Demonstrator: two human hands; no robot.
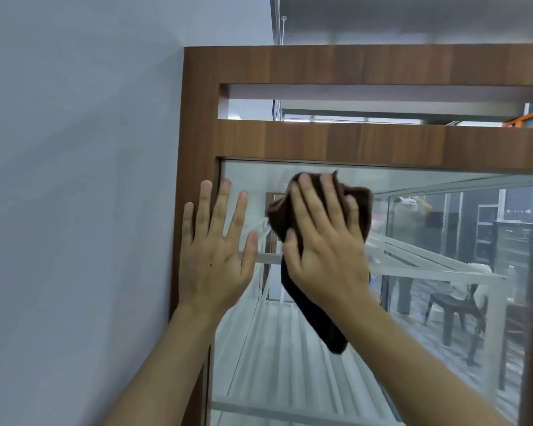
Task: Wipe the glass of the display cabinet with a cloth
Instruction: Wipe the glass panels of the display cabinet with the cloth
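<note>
Cloth: I see a dark brown cloth [317, 229] pressed flat against the upper part of the glass, close under the top rail of the frame; one bunched end shows above and beside my fingers, and a long tail hangs down below my palm to the wrist.
Right hand: my right hand [323, 244] lies spread over the cloth, fingers pointing up, palm pushing it onto the pane; it pins the cloth rather than closing into a fist round it.
Left hand: my left hand [216, 241] is open and empty, fingers splayed and pointing up; it rests flat across the left edge, the outer fingers on the wood and the inner ones over the glass, just beside the right hand and apart from the cloth.
Glass: the glass pane [443, 272] fills the cabinet front below the rail; through it and in its reflections I make out pale shelf rails, a dark chair and blurred figures, too dim to tell which is inside and which is mirrored.
Cabinet frame: the wooden frame [320, 139] is brown with a grain pattern and has an open slot above the rail.
Wall: a plain grey wall [74, 179] touches the cabinet's left side.
</note>
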